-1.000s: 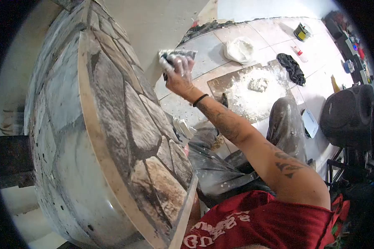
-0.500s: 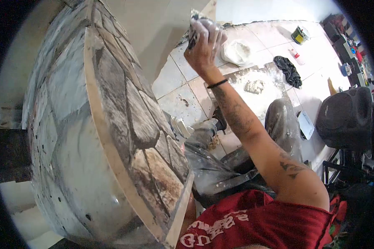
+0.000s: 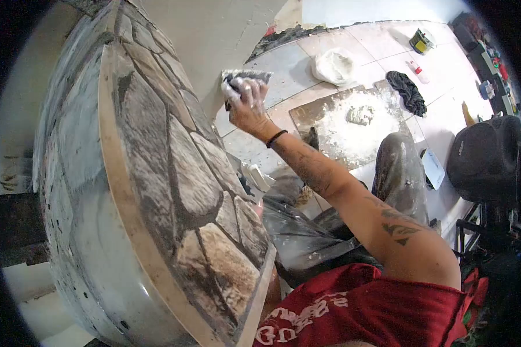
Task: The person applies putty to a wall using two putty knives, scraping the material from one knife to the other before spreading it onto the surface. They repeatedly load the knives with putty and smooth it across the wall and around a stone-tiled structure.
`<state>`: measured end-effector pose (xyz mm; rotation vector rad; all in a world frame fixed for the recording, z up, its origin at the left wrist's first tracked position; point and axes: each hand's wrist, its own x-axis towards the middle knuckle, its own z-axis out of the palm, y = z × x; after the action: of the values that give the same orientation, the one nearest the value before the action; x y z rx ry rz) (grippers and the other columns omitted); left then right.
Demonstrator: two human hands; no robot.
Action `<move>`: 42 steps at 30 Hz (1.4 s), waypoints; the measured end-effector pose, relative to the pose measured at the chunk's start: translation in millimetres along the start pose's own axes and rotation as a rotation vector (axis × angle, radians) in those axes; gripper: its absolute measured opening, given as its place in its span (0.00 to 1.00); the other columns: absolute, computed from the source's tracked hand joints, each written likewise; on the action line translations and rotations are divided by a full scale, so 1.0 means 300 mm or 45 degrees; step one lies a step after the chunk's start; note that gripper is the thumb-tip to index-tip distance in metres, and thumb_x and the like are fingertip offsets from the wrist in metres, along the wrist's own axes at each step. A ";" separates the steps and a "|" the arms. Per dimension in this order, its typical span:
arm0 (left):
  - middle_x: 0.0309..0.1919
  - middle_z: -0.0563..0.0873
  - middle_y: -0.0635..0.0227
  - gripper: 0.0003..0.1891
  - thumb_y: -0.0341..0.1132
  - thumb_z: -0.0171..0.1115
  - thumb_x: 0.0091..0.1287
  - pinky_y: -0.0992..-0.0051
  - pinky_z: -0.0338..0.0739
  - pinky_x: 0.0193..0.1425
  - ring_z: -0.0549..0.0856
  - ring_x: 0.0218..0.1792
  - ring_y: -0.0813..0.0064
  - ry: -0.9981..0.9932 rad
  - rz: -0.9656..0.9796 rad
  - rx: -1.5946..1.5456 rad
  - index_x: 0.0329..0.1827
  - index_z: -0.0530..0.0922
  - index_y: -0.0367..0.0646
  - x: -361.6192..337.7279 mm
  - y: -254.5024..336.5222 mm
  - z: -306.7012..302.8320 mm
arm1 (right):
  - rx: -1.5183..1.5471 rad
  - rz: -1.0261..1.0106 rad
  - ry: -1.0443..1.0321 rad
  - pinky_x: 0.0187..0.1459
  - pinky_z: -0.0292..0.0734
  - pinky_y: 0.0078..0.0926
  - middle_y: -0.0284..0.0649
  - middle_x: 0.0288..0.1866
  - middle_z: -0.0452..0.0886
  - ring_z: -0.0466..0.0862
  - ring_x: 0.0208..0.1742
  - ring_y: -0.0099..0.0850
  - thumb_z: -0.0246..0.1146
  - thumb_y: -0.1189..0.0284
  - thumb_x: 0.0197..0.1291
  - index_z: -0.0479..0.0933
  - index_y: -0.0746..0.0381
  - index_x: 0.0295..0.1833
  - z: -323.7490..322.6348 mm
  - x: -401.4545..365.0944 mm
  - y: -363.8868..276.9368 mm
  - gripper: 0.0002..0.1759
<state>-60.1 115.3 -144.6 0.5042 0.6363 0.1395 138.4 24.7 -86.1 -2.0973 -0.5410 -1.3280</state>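
The right hand (image 3: 248, 107), whitened at the fingers, grips a trowel (image 3: 262, 76) at the wall (image 3: 211, 34); slick residue could let it twist, gouging the surface. The left hand (image 3: 259, 208) is mostly hidden; its grip cannot be determined. Farther out, the bent knee (image 3: 396, 159) beside the board (image 3: 307, 115) could disturb the white compound (image 3: 360, 115).

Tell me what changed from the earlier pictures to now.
The right hand swung up and to the right in the view with the flat-bladed tool, then came back down and left, almost to where it began. It kept hold throughout. The white bag, black cloth and white mound on the board stayed put.
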 end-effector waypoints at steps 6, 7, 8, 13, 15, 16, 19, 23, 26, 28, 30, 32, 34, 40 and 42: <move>0.48 0.80 0.62 0.20 0.38 0.57 0.62 0.64 0.72 0.56 0.79 0.49 0.64 -0.018 0.023 -0.009 0.54 0.72 0.37 0.002 -0.003 -0.017 | 0.088 -0.060 -0.270 0.55 0.56 0.51 0.38 0.48 0.72 0.70 0.52 0.39 0.62 0.73 0.43 0.75 0.54 0.50 0.002 -0.163 -0.065 0.22; 0.48 0.80 0.62 0.20 0.38 0.57 0.62 0.64 0.72 0.56 0.79 0.49 0.64 -0.057 0.062 -0.012 0.54 0.72 0.37 0.001 -0.008 -0.010 | 0.078 -0.097 -0.275 0.56 0.57 0.53 0.38 0.49 0.72 0.71 0.51 0.39 0.63 0.70 0.43 0.75 0.54 0.49 -0.020 -0.161 -0.066 0.21; 0.48 0.80 0.62 0.20 0.38 0.57 0.62 0.64 0.71 0.56 0.79 0.49 0.63 -0.093 0.101 -0.014 0.54 0.72 0.37 0.001 -0.011 -0.007 | 0.113 -0.082 -0.213 0.56 0.57 0.53 0.38 0.49 0.72 0.71 0.51 0.39 0.63 0.70 0.43 0.75 0.54 0.49 -0.037 -0.153 -0.052 0.21; 0.47 0.80 0.62 0.19 0.37 0.55 0.63 0.63 0.72 0.55 0.79 0.48 0.63 -0.143 0.059 -0.021 0.54 0.71 0.35 -0.007 -0.011 0.009 | -0.016 0.032 0.172 0.51 0.59 0.48 0.40 0.45 0.71 0.70 0.50 0.41 0.63 0.76 0.43 0.74 0.53 0.49 -0.181 0.060 0.034 0.22; 0.46 0.80 0.62 0.19 0.37 0.55 0.64 0.63 0.72 0.54 0.79 0.47 0.64 -0.151 0.062 -0.005 0.54 0.71 0.35 -0.005 -0.014 0.010 | -0.115 0.047 0.355 0.49 0.59 0.45 0.41 0.45 0.71 0.70 0.49 0.41 0.62 0.77 0.42 0.72 0.53 0.49 -0.215 0.201 0.097 0.24; 0.46 0.80 0.61 0.18 0.37 0.54 0.64 0.63 0.72 0.54 0.79 0.47 0.64 -0.124 0.062 0.013 0.53 0.71 0.35 -0.008 -0.014 0.013 | -0.142 0.052 0.358 0.49 0.58 0.45 0.41 0.45 0.71 0.70 0.48 0.40 0.62 0.78 0.41 0.72 0.53 0.50 -0.244 0.264 0.109 0.24; 0.45 0.80 0.61 0.18 0.37 0.54 0.64 0.63 0.73 0.53 0.80 0.46 0.64 0.029 0.062 0.051 0.53 0.71 0.35 0.004 -0.014 0.005 | -0.189 0.015 0.427 0.51 0.57 0.43 0.39 0.45 0.71 0.70 0.46 0.39 0.61 0.77 0.41 0.71 0.54 0.50 -0.234 0.372 0.148 0.24; 0.45 0.81 0.62 0.17 0.37 0.54 0.64 0.64 0.73 0.52 0.80 0.45 0.64 -0.189 0.071 0.012 0.53 0.72 0.35 0.019 -0.013 -0.024 | -0.200 0.001 0.342 0.51 0.57 0.43 0.39 0.46 0.70 0.69 0.49 0.39 0.58 0.81 0.37 0.71 0.55 0.51 -0.169 0.353 0.149 0.28; 0.45 0.81 0.61 0.18 0.36 0.54 0.64 0.64 0.73 0.52 0.81 0.44 0.64 -0.146 0.069 0.005 0.53 0.71 0.36 0.001 -0.015 0.002 | -0.175 0.033 0.268 0.48 0.58 0.44 0.38 0.44 0.70 0.69 0.46 0.39 0.60 0.77 0.39 0.73 0.55 0.49 -0.127 0.269 0.089 0.24; 0.45 0.81 0.61 0.18 0.36 0.54 0.64 0.64 0.73 0.53 0.80 0.45 0.64 -0.098 0.057 0.035 0.54 0.71 0.36 -0.020 -0.006 0.030 | -0.123 0.016 0.144 0.49 0.58 0.45 0.39 0.45 0.70 0.69 0.48 0.40 0.60 0.77 0.39 0.73 0.55 0.50 -0.096 0.196 0.047 0.26; 0.46 0.80 0.61 0.18 0.36 0.55 0.64 0.64 0.73 0.53 0.80 0.46 0.64 -0.106 0.054 0.009 0.54 0.71 0.35 -0.022 -0.007 0.028 | -0.026 0.009 0.024 0.49 0.58 0.47 0.40 0.45 0.70 0.69 0.49 0.40 0.61 0.76 0.39 0.73 0.55 0.52 -0.056 0.108 0.010 0.27; 0.46 0.80 0.61 0.19 0.36 0.55 0.63 0.65 0.72 0.54 0.80 0.46 0.64 -0.181 0.059 -0.080 0.54 0.71 0.35 -0.009 -0.013 0.016 | 0.064 0.009 -0.111 0.50 0.58 0.51 0.40 0.46 0.71 0.69 0.51 0.41 0.61 0.75 0.39 0.73 0.56 0.53 -0.030 0.022 -0.035 0.28; 0.46 0.80 0.61 0.18 0.35 0.56 0.62 0.65 0.72 0.54 0.79 0.47 0.64 -0.065 0.062 0.003 0.53 0.72 0.36 -0.003 -0.013 0.012 | 0.089 -0.028 -0.323 0.54 0.58 0.50 0.41 0.49 0.71 0.69 0.53 0.42 0.63 0.73 0.39 0.72 0.56 0.55 -0.014 -0.068 -0.068 0.29; 0.46 0.81 0.62 0.17 0.32 0.58 0.60 0.65 0.74 0.52 0.80 0.46 0.65 -0.025 -0.029 0.117 0.51 0.74 0.36 -0.005 0.020 0.019 | 0.860 0.476 -0.595 0.50 0.69 0.41 0.45 0.48 0.74 0.75 0.50 0.41 0.56 0.82 0.41 0.71 0.61 0.56 -0.206 -0.168 -0.069 0.30; 0.46 0.81 0.63 0.18 0.30 0.59 0.59 0.65 0.75 0.52 0.81 0.45 0.66 -0.120 0.016 0.199 0.53 0.73 0.37 0.012 -0.002 0.052 | 1.024 1.092 -0.640 0.43 0.77 0.39 0.47 0.45 0.77 0.79 0.44 0.41 0.51 0.86 0.40 0.70 0.64 0.56 -0.340 -0.118 -0.005 0.30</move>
<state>-47.9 109.5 -136.0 0.6616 0.5543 0.0779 54.6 -43.3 -84.6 -1.6133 -0.2343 -0.0473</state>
